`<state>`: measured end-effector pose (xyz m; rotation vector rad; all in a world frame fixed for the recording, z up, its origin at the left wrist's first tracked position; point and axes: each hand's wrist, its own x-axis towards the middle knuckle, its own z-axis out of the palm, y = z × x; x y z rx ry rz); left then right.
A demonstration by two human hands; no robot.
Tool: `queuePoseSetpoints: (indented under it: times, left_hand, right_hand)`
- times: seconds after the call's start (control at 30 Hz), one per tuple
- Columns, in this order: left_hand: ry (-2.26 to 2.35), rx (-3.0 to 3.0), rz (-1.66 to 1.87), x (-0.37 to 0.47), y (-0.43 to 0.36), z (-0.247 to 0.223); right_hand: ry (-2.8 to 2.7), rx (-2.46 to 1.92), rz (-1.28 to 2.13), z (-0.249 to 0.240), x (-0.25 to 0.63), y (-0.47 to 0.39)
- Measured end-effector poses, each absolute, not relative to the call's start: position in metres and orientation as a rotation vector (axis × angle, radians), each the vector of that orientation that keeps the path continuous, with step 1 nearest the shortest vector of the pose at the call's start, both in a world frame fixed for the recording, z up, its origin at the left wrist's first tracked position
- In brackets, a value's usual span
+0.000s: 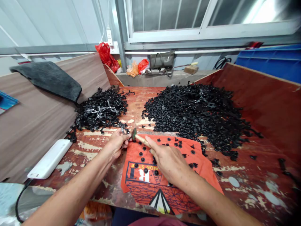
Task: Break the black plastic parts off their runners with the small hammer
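My right hand (166, 157) is wrapped round the wooden handle of a small hammer (143, 140). The hammer's dark head is right beside the fingertips of my left hand (118, 142). Those fingers pinch a small black part (128, 137) at the upper left corner of an orange cloth (188, 194). Several round black pieces (146, 170) lie scattered over the cloth, some hidden under my right hand and forearm.
Black parts form a large heap (192, 110) at the right and a smaller heap (101, 110) at the left. A white device (50, 159) with a black cable lies at the left edge. Wooden boards (265, 106) wall both sides. A blue crate (272, 61) stands behind the right board.
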<state>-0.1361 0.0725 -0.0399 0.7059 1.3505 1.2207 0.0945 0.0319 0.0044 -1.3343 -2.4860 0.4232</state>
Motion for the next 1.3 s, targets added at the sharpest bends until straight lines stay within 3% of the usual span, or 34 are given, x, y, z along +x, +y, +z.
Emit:
queuePoseSetpoints:
  times: [0.37,0.77,1.2,1.3]
  left_hand:
    - [1.342,0.687,1.254,-0.135,0.071,-0.043]
    - [1.242,0.444,1.218,-0.128,0.048,0.001]
    - [1.162,0.318,1.314,-0.122,-0.011,0.002]
    - [1.235,0.426,1.150,-0.138,-0.028,-0.002]
  right_hand:
    - [-2.523,-1.440,0.420,0.008,0.090,0.030]
    - [-2.018,-1.224,0.832,0.017,0.087,0.053]
    - [-2.283,-1.087,0.639,0.023,0.036,0.040]
    - [-2.317,-1.094,0.648,0.015,0.033,0.042]
